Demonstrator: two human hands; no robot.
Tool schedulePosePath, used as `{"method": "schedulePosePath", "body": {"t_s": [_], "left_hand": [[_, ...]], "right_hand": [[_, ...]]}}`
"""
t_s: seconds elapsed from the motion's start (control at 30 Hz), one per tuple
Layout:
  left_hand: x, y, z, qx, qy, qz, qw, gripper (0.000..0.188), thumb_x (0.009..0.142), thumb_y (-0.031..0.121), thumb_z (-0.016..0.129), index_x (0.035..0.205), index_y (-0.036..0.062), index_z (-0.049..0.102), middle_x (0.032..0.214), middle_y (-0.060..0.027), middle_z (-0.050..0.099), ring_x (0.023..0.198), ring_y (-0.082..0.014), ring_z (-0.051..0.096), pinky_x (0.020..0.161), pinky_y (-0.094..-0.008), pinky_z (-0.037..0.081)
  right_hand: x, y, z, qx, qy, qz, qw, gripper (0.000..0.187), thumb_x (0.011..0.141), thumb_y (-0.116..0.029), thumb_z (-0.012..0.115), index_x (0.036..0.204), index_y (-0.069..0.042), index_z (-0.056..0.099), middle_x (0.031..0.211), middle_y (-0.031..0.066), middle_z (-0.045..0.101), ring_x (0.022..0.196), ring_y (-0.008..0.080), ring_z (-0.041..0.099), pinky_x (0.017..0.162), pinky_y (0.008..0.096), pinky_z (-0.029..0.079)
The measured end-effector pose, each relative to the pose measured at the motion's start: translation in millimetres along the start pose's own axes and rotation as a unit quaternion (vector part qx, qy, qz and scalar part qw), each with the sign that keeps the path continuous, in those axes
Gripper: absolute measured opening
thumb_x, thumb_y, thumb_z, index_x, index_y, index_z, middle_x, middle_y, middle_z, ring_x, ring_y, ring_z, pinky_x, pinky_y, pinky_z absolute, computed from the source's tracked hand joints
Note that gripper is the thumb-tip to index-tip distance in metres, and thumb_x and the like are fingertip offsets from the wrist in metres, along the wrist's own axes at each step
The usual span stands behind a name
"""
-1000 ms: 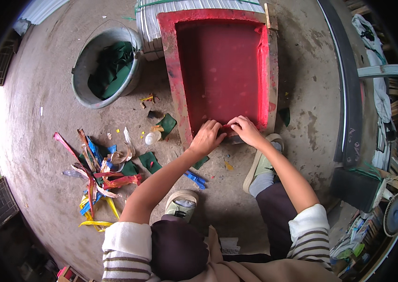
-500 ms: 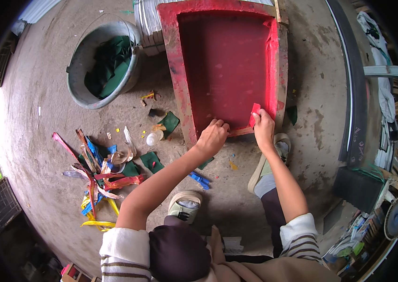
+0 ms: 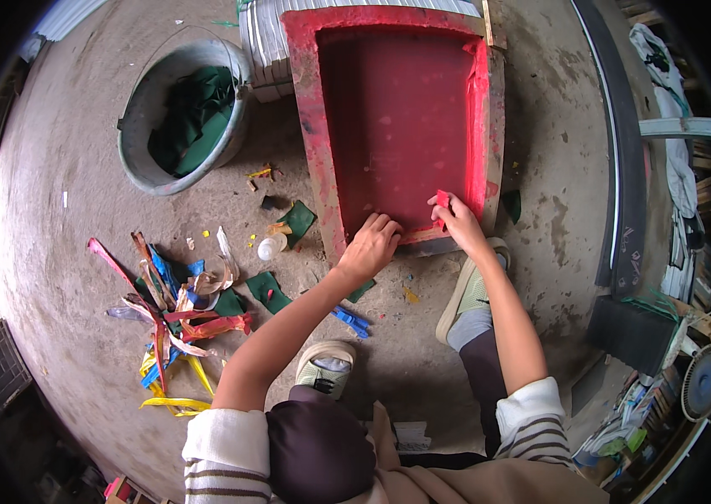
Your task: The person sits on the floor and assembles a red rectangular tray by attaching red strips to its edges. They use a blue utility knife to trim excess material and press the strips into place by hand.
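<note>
A wooden screen-printing frame, edged in red, lies on the floor ahead of me with a dark red mesh. My left hand rests over the near left part of its rim. Its fingers are curled and bent down at the inner edge; anything between them is hidden. Just right of it, my right hand is closed on a small, flat red piece, held above the near right corner of the mesh. Whether that piece is tape or a scraper, I cannot tell.
A grey bucket with dark green cloth stands at the left. Nearer lies a heap of coloured tape strips. Blue plastic, a small clear container and green scraps dot the floor. At the right stands a fan.
My right hand has shifted left and slightly inward over the mesh with the red piece, whose tilt differs. My left hand stays at the near rim. The whole view has shifted slightly.
</note>
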State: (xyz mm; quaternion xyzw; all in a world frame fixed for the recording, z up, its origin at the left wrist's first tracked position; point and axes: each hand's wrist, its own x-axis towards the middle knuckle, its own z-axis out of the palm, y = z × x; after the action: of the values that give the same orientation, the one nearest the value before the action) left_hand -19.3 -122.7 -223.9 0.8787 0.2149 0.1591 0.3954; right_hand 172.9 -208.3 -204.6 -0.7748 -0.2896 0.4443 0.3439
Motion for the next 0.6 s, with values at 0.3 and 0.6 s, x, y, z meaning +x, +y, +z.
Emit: {"method": "schedulePosePath", "body": {"t_s": [0.3,0.6], "left_hand": [[14,5,-8,0.06,-0.089,0.024,0.994,0.011,0.078,0.008,0.059,0.087,0.0019,0.058,0.09,-0.0107,0.057,0.091,-0.0275,0.055,0.081,-0.036,0.047],[20,10,-5,0.271,-0.175,0.121,0.939,0.023,0.072,0.002,0.056,0.095,0.0013,0.053,0.089,-0.0124,0.052,0.09,-0.025,0.054,0.079,-0.0333,0.047]], "right_hand": [[3,15,-15,0.221,-0.005,0.026,0.975,0.034,0.097,-0.029,0.043,0.085,-0.001,0.059,0.071,0.0022,0.058,0.069,0.0113,0.057,0.063,0.0257,0.044],[-2,3,-17,-0.06,0.006,-0.066,0.996,0.029,0.094,-0.025,0.047,0.095,0.001,0.061,0.084,0.0123,0.066,0.077,0.0202,0.064,0.068,0.0308,0.047]]}}
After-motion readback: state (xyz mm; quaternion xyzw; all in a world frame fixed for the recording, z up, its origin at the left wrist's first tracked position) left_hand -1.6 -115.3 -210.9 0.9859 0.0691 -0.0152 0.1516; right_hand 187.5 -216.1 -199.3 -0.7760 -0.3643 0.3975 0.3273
